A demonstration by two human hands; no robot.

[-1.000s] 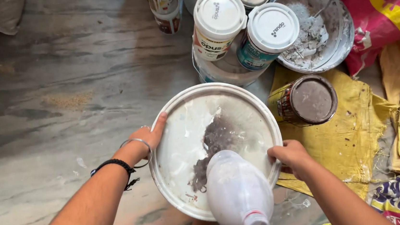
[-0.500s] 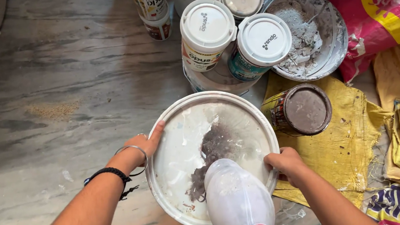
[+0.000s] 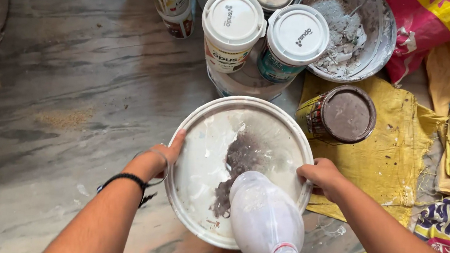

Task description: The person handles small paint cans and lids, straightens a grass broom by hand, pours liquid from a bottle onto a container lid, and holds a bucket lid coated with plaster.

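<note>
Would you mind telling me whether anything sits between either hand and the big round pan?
Nothing visible does: the left hand and right hand each grip the pan at opposite rims. The plastic bottle lies over its near side, between the hands.

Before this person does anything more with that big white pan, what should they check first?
1. Left hand on the white pan rim: ok.
2. Right hand on the opposite rim: ok.
3. Pan level: cannot tell.
4. Dark grey patch away from the rim: ok.
5. Plastic bottle clear of the pan: not ok, it overlaps the near edge.
6. Open tin apart from the pan: ok, though close.
</note>
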